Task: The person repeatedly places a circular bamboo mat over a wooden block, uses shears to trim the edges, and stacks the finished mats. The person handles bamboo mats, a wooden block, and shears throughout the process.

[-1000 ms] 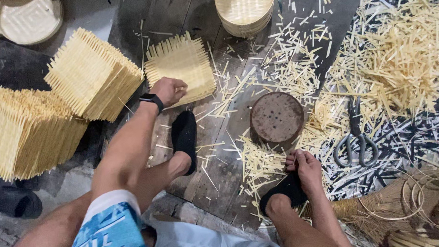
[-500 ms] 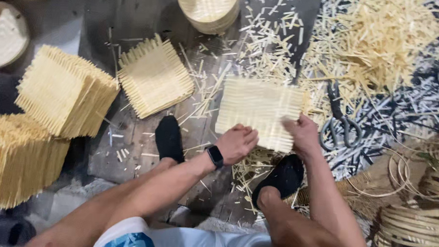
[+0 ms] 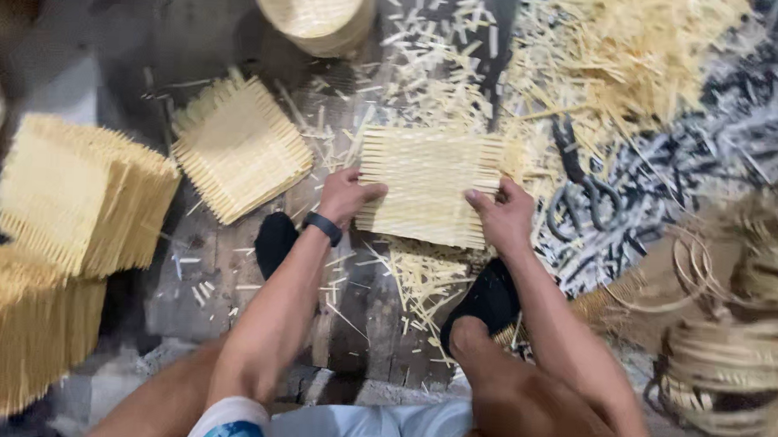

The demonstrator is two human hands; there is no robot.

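Head view: your left hand and right hand hold a square woven bamboo mat by its opposite edges, fingers clamped on it, flat above the floor planks. Whatever sits beneath the mat is hidden. Another mat lies near, to the left. Stacks of mats are cut off at the left edge. Scissors lie blurred among bamboo offcuts. Coiled hoops at right are smeared, hard to read. A round basket is cropped at the top.

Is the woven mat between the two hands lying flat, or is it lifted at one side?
Cannot tell for sure. The woven mat looks spread flat, left hand and right hand at its lower corners.
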